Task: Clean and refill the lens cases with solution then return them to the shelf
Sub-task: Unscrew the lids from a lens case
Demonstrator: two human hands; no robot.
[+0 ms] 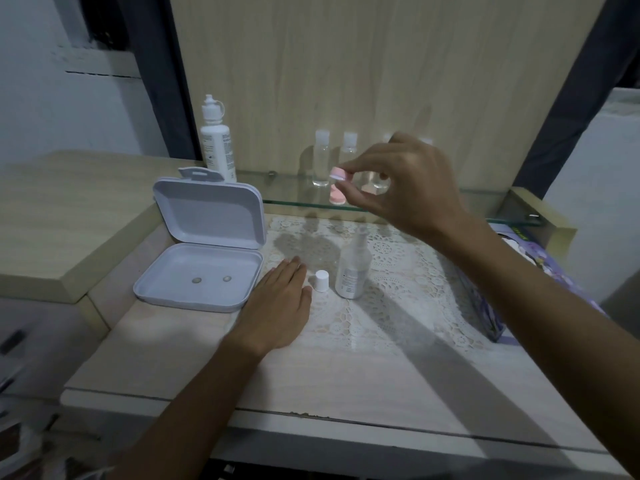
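Nearest to us, our left hand (277, 299) lies flat on the tabletop (311, 375), fingers straight and together, gripping nothing, at the left edge of a white lace doily (398, 289). Just beside its fingertips stands a small white cap (321, 279), and right of that an uncapped clear solution bottle (353, 268) stands upright on the doily; its label carries print too small for us to read. To the left of our hand sits an open lilac hinged box (204, 244), its lid propped upright; two small round lenses (211, 279) lie apart on its floor. At the right edge of the table is a purple patterned box (498, 320), partly hidden by our forearm. Farther off, our right hand (401, 181) is raised over the glass shelf (467, 202), thumb and forefinger pinching a small pink lens case (337, 174) with a pale, whitish face turned toward the left. Directly under it, resting on the shelf, is a second pink lens case (337, 197). Behind them on the shelf stand small clear bottles (321, 157) with white caps, some hidden by our hand. At the shelf's left end is a tall white solution bottle (216, 140) with a nozzle top and a tethered cap, its label text unreadable.
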